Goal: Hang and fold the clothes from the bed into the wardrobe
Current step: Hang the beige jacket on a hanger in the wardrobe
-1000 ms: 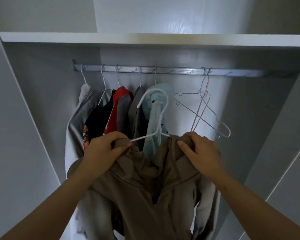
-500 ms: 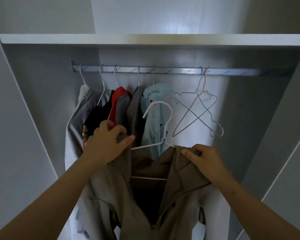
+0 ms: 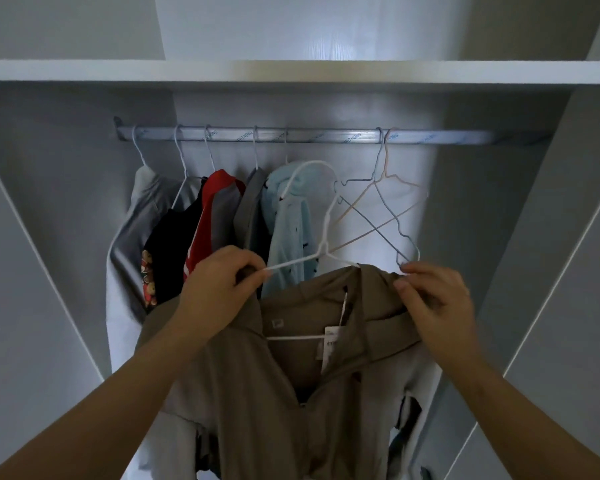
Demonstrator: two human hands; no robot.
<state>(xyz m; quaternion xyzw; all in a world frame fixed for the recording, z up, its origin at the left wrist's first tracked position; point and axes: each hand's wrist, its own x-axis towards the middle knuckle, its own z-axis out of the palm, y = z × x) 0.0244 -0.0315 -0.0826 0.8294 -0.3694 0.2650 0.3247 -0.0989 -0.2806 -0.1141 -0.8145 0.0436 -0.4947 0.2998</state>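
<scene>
A brown collared garment (image 3: 274, 393) hangs on a white wire hanger (image 3: 321, 237) that I hold up in front of the open wardrobe, below the metal rail (image 3: 326, 136). My left hand (image 3: 219, 289) grips the garment's left shoulder and the hanger's left arm. My right hand (image 3: 437, 303) pinches the right shoulder of the garment at the collar. A white tag shows inside the neck. The hanger's hook is off the rail, in front of a light blue garment (image 3: 288, 216).
Several clothes hang at the rail's left: a grey one (image 3: 136, 230), a black one (image 3: 174, 244), a red and grey one (image 3: 215, 216). Two bare wire hangers (image 3: 381, 209) hang crossed to the right. A white shelf (image 3: 291, 72) runs above; wardrobe walls stand on both sides.
The garment and hanger have risen and the collar has spread open flat. My left hand moved onto the hanger's arm; my right hand lifted the right shoulder. The bare hangers have swung.
</scene>
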